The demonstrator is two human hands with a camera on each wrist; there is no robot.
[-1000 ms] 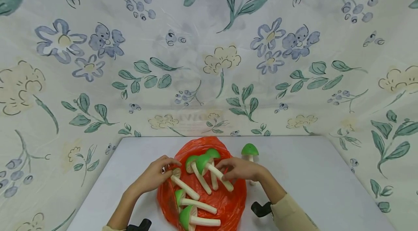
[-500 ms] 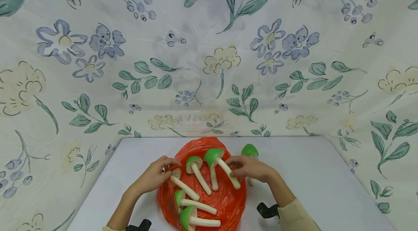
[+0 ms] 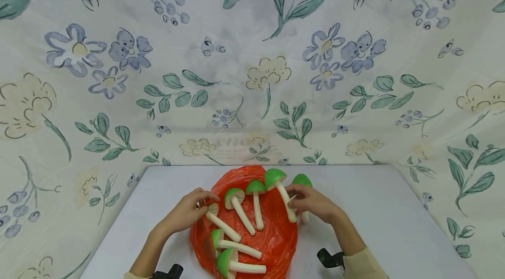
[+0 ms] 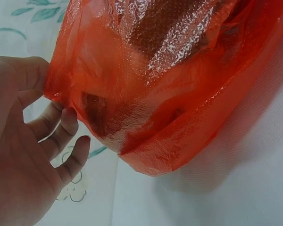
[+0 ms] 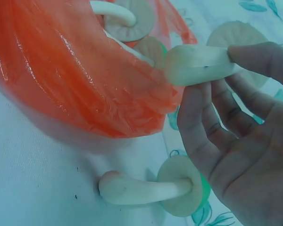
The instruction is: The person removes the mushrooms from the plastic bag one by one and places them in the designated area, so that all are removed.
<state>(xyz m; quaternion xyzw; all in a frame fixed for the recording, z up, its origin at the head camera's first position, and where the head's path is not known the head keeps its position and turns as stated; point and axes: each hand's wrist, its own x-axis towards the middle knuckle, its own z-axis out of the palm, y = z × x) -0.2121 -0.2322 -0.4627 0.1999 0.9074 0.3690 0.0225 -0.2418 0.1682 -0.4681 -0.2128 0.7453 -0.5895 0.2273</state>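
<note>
Pinching one mushroom (image 3: 281,189) in right grip (image 3: 313,203), at right edge of red bag (image 3: 274,237); holding bag's left side in left grip (image 3: 187,211); apparently partway, with loose mushroom (image 3: 301,180) on table (image 3: 359,209) and five others (image 3: 242,214) left inside.

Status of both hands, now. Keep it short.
Left hand: holding the edge of the red plastic bag, pinched between thumb and fingers.
Right hand: holding a green-capped mushroom by its stem, pinched between thumb and fingers.
</note>
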